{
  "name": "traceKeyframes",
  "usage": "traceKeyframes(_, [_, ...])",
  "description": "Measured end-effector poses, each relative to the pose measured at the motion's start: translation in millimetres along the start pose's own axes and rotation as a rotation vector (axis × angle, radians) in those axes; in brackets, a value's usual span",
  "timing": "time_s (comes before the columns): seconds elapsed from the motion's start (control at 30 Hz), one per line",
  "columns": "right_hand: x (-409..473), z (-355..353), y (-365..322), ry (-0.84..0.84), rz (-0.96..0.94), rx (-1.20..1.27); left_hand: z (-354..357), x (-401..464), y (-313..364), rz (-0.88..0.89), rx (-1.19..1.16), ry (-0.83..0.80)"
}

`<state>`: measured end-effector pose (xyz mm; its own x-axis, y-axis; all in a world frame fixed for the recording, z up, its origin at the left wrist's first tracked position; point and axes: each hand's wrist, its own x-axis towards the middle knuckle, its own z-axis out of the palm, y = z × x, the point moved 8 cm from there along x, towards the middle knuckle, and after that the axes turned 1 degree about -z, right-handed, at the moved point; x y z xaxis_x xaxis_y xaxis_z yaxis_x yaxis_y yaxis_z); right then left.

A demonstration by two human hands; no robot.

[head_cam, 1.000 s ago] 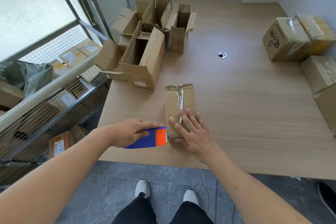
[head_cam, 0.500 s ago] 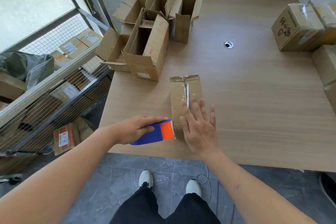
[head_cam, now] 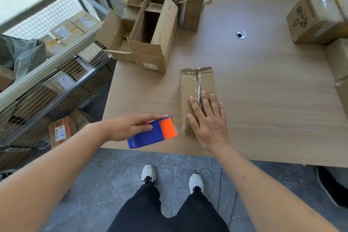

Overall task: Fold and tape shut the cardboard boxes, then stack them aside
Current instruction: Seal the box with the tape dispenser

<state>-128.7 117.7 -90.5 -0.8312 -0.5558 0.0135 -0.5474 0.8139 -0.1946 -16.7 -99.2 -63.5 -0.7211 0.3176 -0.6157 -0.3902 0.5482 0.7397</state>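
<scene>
- The small, long brown cardboard box (head_cam: 195,88) lies flat near the front edge of the light wood-grain desk (head_cam: 263,100). Its long axis runs away from the person.
- A strip of clear tape (head_cam: 198,84) runs lengthwise down the middle of the box's top, wrinkled and shiny. The flaps appear closed, and the cardboard is creased and worn at its far end.
- The right hand (head_cam: 209,120) lies on the near end of the box, fingers straight and spread, palm down on the seam. This grip is wide and pressing, not curled round anything.
- The left hand (head_cam: 130,126) holds the blue and orange tape dispenser (head_cam: 156,132), fingers wrapped over its top. The dispenser's orange end points at the near left corner of the box, just beside it but apparently not touching.
- The right hand is therefore the nearer one, already on the box. Any lift to stack it would probably start there, with the box extending forward from the palm.
- Beyond the box to its far left stand several open, unfolded cardboard boxes (head_cam: 154,30). Taped boxes (head_cam: 316,17) sit well apart to its far right.
</scene>
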Motion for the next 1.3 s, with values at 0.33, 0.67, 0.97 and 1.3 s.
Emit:
traceKeyframes(0.33, [-2.3, -4.7, -4.5, -0.088, -0.002, 0.023, 3.8, 17.2, -7.4, -0.059, 0.254, 0.045])
traceKeyframes(0.67, [-1.5, -6.5, -6.8, -0.146, 0.034, 0.021, 8.0, 41.3, -15.0, -0.134, 0.285, 0.129])
traceKeyframes(0.97, [9.8, -14.7, -34.3, -0.174, 0.168, -0.048, -14.9, 21.0, 11.9, -0.047, 0.148, 0.195])
traceKeyframes(1.3, [2.3, -41.8, -7.6, -0.210, -0.100, -0.086, -50.2, -13.8, 48.2, 0.029, 0.081, 0.260])
